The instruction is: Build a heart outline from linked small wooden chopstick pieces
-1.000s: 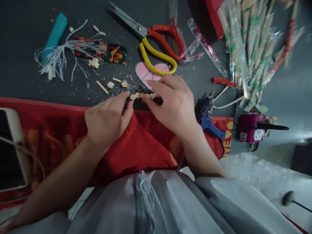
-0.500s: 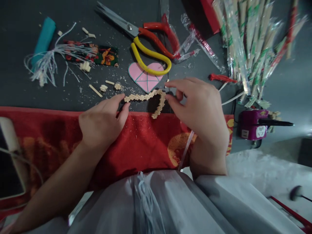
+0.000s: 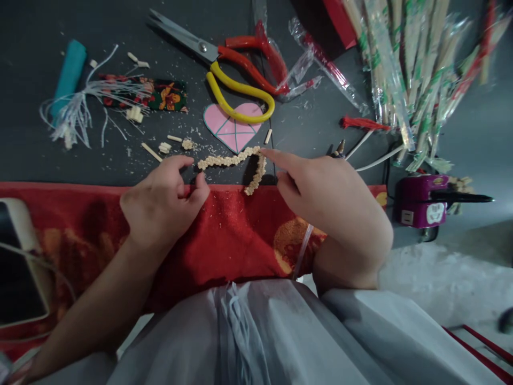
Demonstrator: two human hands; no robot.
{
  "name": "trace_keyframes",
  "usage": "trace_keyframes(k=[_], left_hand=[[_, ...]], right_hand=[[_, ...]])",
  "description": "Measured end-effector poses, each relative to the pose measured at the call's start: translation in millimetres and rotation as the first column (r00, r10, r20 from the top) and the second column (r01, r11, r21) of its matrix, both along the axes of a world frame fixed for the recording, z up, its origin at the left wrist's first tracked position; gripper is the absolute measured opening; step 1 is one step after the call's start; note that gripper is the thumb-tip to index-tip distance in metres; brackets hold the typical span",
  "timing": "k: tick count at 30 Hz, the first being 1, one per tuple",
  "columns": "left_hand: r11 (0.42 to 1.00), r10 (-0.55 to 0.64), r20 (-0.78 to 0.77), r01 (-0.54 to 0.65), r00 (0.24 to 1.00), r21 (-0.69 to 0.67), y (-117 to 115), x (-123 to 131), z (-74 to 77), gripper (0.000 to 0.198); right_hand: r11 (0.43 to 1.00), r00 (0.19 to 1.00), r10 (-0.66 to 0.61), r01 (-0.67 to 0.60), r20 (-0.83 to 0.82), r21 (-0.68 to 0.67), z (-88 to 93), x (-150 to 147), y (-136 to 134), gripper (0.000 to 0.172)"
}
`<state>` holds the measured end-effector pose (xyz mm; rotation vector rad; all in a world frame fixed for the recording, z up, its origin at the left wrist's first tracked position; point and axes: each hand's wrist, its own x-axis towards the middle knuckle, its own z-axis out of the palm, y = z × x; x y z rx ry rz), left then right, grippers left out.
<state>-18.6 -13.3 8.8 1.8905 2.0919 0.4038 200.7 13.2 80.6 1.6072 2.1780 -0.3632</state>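
A knobbly beige chain of small flower-like pieces lies on the dark table, bent sharply at its right so one end reaches the red cloth. My left hand is just left of the chain's other end, thumb and index finger apart with nothing between them. My right hand stretches its index finger to the bend, its tip at the chain; the thumb is lower and apart. Above the chain lies a pink paper heart with teal lines. A short pale stick rests near my right index finger.
Scissors with orange and yellow handles overlap the heart. Frayed white strings, a teal roll and small stick pieces lie left. Wrapped chopsticks and a purple box are right. A red cloth covers the near edge.
My left thumb and index finger have parted from the chain's left end. My right index finger has come down from the short stick to the bend. The whole view has shifted slightly.
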Motion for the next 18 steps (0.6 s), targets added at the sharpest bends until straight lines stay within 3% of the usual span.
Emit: trace_keyframes(k=[7,12,18], left_hand=[[0.995,-0.066,-0.014,0.067,0.998,0.071,0.3,-1.5,-0.7,0.032],[0.998,-0.061,-0.015,0.061,0.998,0.013,2.3,-1.4,0.4,0.029],[0.982,-0.155,-0.099,0.165,0.983,0.097,0.5,-2.8,-0.3,0.025]], right_hand=[[1.0,1.0,0.024,-0.024,0.008,-0.005,-0.7,-1.1,-3.2,0.061],[1.0,1.0,0.013,-0.013,-0.02,0.005,3.1,2.5,-4.7,0.059],[1.0,1.0,0.019,-0.019,-0.007,-0.007,7.0,5.3,-7.8,0.054]])
